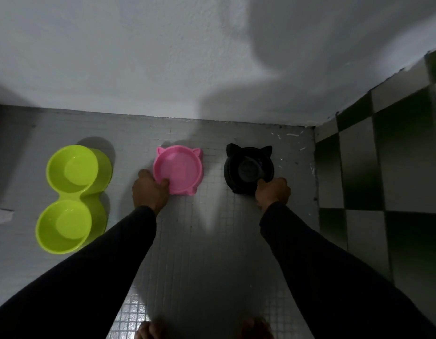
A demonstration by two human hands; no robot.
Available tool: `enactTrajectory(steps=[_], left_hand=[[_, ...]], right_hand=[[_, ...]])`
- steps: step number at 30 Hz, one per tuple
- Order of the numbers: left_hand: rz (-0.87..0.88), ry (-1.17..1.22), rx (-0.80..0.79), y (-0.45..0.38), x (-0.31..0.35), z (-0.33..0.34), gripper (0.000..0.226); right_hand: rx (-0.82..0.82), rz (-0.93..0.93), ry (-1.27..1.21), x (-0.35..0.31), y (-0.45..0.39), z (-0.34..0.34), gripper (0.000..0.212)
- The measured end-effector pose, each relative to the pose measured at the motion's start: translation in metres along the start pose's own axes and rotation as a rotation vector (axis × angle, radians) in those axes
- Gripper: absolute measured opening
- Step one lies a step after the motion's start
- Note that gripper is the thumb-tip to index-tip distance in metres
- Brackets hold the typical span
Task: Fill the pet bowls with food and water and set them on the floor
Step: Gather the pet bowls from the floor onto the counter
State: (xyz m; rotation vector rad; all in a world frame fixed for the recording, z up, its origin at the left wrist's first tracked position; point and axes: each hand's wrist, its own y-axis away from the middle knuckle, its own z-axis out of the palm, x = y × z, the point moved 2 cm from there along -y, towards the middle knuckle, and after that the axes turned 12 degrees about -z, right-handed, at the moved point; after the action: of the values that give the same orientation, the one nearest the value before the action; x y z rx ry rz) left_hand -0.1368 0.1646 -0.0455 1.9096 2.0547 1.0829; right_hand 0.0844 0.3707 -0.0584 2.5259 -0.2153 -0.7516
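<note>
While bare feet point(202, 329) stand on the tiled floor point(200, 241), the left hand point(149, 190) grips the pink bowl point(178, 169) and the right hand point(273, 192) grips the black bowl point(247, 167); a green double bowl point(72, 198) sits leftward, near the wall point(163, 57).

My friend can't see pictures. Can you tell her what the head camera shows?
Two hands grip cat-eared pet bowls on a grey tiled floor: the left hand holds a pink bowl, the right hand a black bowl. A green double bowl sits further left.
</note>
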Motion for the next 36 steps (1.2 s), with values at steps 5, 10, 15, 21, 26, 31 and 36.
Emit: enactTrajectory(steps=[5,10,15,21,26,31,36], left_hand=[[-0.12,0.03,-0.007,0.001,0.003,0.001,0.044],[-0.173,0.06,-0.004,0.006,0.006,0.004,0.045],[-0.163,0.158,0.031,0.011,0.008,0.003,0.033],[-0.123,0.424,0.048,0.024,0.007,-0.002,0.02],[-0.019,0.462,-0.081,0.04,0.013,-0.007,0.053],[-0.026,0.537,-0.142,0.059,0.022,-0.025,0.052],[-0.084,0.716,-0.207,0.092,0.036,-0.06,0.051]], right_hand=[[0.056,0.001,-0.05,0.0,0.004,-0.002,0.045],[0.115,-0.014,-0.196,0.002,0.013,-0.006,0.049],[0.078,-0.048,-0.35,0.003,0.027,-0.003,0.049],[-0.025,0.021,-0.638,-0.006,0.045,0.005,0.067],[-0.065,0.043,-0.733,-0.017,0.059,-0.001,0.065],[-0.076,0.058,-0.826,-0.033,0.076,-0.025,0.066],[-0.075,0.026,-0.833,-0.055,0.102,-0.065,0.066]])
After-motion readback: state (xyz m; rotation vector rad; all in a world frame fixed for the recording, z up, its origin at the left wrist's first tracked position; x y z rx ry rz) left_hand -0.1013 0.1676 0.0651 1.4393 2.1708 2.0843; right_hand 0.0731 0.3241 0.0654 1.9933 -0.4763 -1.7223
